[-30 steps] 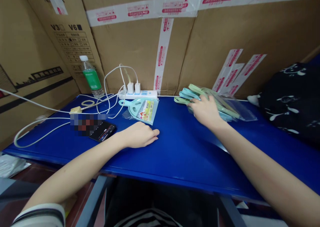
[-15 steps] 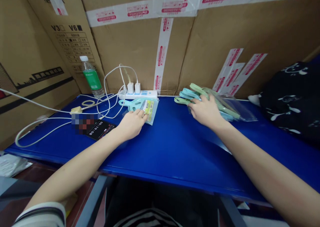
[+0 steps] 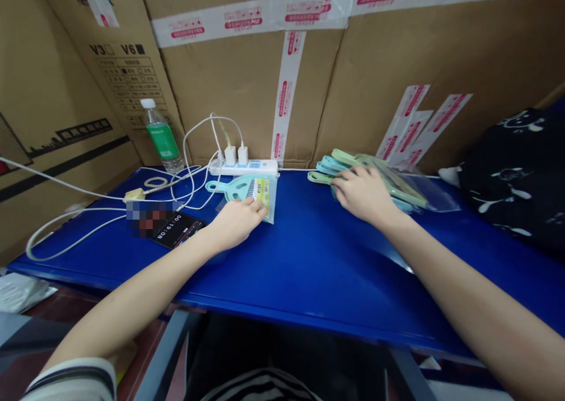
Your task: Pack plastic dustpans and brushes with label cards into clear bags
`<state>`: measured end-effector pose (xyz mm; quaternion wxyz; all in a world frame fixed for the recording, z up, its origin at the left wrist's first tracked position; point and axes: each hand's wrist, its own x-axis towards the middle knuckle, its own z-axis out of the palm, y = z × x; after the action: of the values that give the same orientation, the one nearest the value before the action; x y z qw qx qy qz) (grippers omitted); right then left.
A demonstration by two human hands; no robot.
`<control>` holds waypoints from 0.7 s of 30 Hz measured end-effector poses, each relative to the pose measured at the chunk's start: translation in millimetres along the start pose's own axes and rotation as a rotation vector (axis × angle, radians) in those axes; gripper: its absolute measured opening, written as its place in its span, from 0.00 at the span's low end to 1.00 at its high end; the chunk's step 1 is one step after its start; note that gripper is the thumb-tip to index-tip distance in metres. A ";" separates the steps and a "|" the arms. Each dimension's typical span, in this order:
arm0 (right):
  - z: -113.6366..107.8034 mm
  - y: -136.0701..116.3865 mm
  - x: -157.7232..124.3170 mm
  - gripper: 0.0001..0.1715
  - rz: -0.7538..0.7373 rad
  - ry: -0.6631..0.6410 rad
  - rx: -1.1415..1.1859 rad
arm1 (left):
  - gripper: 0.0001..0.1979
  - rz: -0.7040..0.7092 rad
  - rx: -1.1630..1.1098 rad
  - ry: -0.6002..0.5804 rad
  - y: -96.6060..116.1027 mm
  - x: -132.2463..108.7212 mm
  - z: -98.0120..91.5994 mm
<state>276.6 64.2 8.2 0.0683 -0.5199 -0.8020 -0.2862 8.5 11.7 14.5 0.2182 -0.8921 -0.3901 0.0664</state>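
A small light-blue dustpan and brush set (image 3: pixel 238 187) lies in clear wrapping with a yellow label, its handle toward the left. My left hand (image 3: pixel 238 221) is at its near edge, fingers together and bent over the wrapping; the fingertips are partly hidden. To the right, a pile of green and blue dustpans (image 3: pixel 408 194) lies overlapped in clear plastic bags, handles toward the left. My right hand (image 3: pixel 359 192) rests on top of this pile near the handles, with its fingers spread.
On the blue table (image 3: pixel 300 265) a phone (image 3: pixel 179 230) showing a timer lies beside my left forearm. Behind are a power strip (image 3: pixel 260 166) with white cables and a water bottle (image 3: pixel 163 136). Cardboard walls (image 3: pixel 247 83) enclose the back; a black patterned cloth (image 3: pixel 516 177) sits far right.
The blue dustpan set has turned slightly, with its handle shifting left, and my left hand has moved a little toward me and right. The right-hand pile has shifted slightly under my hand.
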 end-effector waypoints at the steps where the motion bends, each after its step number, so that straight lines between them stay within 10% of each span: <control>1: 0.5 0.4 0.0 0.22 -0.002 0.005 0.004 | 0.13 0.021 0.002 0.012 0.1 0.0 0.6; 21: 1.1 2.6 0.2 0.20 -0.018 0.080 0.012 | 0.07 0.235 -0.019 0.158 1.3 -0.2 3.0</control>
<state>279.0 65.7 8.4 0.1009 -0.5004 -0.8050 -0.3024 8.3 11.8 11.2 0.2307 -0.9360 -0.2653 0.0175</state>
